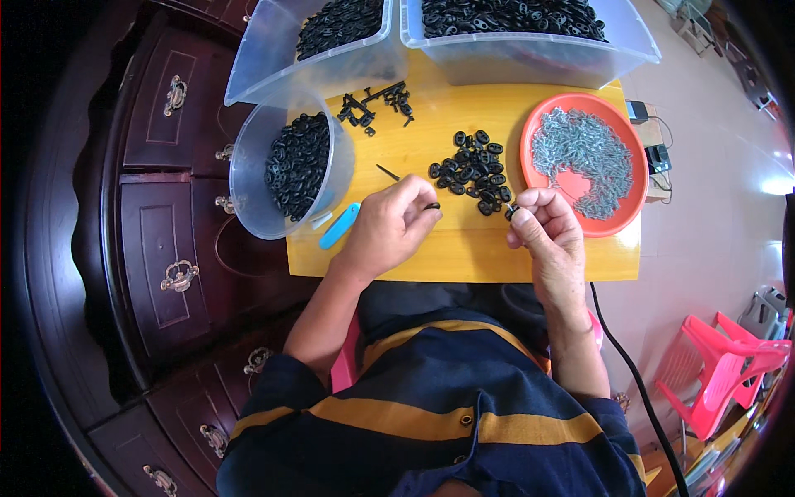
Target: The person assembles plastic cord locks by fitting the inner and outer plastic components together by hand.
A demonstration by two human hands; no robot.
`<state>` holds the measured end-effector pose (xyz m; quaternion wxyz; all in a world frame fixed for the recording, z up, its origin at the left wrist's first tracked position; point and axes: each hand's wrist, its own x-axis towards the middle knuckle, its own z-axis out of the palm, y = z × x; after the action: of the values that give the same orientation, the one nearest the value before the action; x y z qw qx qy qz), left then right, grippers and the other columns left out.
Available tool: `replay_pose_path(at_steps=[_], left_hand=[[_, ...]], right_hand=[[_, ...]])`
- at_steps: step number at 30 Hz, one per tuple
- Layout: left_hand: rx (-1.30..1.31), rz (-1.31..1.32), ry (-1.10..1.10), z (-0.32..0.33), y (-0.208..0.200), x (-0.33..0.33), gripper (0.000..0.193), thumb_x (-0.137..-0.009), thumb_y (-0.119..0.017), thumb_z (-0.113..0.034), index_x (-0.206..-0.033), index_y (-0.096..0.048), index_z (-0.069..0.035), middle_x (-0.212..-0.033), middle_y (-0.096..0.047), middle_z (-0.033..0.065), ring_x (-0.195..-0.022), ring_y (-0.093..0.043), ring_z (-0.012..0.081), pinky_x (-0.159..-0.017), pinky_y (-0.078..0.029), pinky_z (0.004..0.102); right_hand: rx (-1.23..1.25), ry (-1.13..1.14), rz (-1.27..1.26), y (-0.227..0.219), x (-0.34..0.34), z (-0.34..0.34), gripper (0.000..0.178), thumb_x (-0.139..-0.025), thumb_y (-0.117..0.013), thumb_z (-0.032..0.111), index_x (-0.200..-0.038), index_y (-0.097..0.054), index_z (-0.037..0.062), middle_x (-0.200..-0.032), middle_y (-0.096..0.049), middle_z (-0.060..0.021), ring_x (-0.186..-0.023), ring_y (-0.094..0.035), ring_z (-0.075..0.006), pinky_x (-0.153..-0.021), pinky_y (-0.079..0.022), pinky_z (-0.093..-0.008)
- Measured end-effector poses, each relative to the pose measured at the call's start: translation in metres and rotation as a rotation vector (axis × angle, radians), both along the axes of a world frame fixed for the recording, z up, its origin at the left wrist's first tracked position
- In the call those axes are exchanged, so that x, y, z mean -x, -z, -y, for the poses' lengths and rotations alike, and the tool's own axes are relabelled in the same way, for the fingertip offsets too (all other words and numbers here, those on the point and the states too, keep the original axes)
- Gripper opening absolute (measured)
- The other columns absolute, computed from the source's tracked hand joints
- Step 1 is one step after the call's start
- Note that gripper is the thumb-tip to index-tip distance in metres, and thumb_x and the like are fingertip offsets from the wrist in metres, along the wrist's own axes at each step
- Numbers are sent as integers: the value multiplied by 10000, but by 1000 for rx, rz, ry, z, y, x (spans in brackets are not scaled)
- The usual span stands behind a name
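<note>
Right hand (pixel 547 229); tray rim (pixel 526 157) near

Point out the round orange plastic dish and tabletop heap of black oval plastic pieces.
Round orange plastic dish (pixel 572 183): head view, its bare bottom.
Heap of black oval plastic pieces (pixel 465 174): head view, its middle.

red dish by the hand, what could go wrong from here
The right hand is right by the dish, which sits near the right edge of the table: a bump might spill its metal bits. The black part in that hand's fingertips is small; it could slip and get lost in the loose pile close by.
</note>
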<state>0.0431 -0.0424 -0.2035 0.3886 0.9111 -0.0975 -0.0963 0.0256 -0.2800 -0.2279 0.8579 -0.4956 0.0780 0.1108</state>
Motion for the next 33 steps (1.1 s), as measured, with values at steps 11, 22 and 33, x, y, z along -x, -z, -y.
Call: replay_pose_path(at_steps=[11,22,33], left_hand=[[870,-300,-18,49,-3,5,275,-908,-688,53,-1176,-639,13,-919,-623,-28,-755,-553,7,-687,-478,176],[758,-167,112,78,-1,2,257,-895,-695,52,-1147,-649,26,-1012,-741,62,-864,-694,78,-784,-563,232],[791,-163,82,65,1,-1,150,-986,-649,-81,-1099,-661,16,-886,-685,37,-753,-617,64,-699,-511,204]], right_hand=[[-195,64,-125,0,-3,5,190,-969,-655,78,-1149,-596,67,-911,-634,4,-728,-593,-84,-684,-499,-227],[-434,76,-179,4,-6,9,176,-996,-630,119,-1162,-592,73,-899,-638,10,-729,-613,-69,-693,-521,-229],[-402,79,-213,3,-5,9,175,-988,-636,104,-1158,-601,82,-919,-646,7,-724,-615,-68,-679,-521,-218]])
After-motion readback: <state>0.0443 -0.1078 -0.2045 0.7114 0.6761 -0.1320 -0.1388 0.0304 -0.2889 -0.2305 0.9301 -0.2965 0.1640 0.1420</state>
